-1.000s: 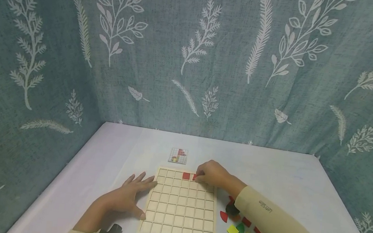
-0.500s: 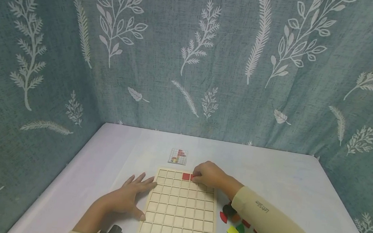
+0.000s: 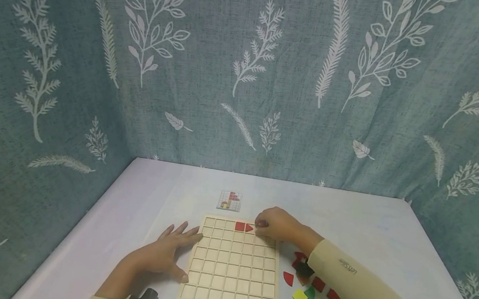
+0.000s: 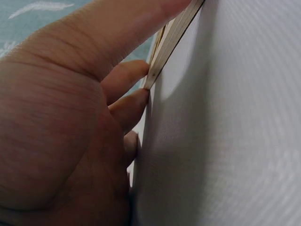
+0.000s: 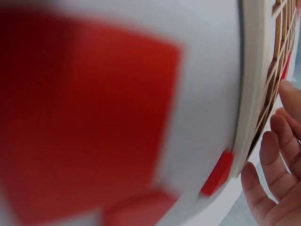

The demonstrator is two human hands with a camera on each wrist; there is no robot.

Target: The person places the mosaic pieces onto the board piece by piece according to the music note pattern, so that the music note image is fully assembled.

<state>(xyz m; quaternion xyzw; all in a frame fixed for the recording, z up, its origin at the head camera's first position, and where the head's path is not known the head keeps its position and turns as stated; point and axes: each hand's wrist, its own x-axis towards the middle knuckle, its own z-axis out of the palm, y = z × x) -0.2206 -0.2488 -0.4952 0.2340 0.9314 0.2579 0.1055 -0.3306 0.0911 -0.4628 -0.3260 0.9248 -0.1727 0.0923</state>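
Note:
A pale wooden grid board [image 3: 230, 269] lies on the white table. In its top row are a red square [image 3: 239, 226] and, to its right, a red triangle [image 3: 249, 228] pointing right. My right hand [image 3: 276, 224] hovers just right of the triangle, fingers loosely bent; in the right wrist view the thumb [image 5: 292, 101] and fingers stand apart, with no piece seen between them. On the board's left side rests my left hand [image 3: 164, 253], fingers spread; the left wrist view has its thumb and fingertips touching the wooden edge [image 4: 171, 44].
Behind the board lies a small picture card [image 3: 229, 200] with a coloured grid pattern. Loose pieces, including a red quarter-circle [image 3: 288, 278], a yellow square [image 3: 300, 298] and a green piece [image 3: 310, 294], lie right of the board, partly under the right forearm. Patterned curtains surround the table.
The red triangle has slid left to lie beside the red square. My right hand has then drawn off to the right, uncovering it. The left hand stays at the board's edge.

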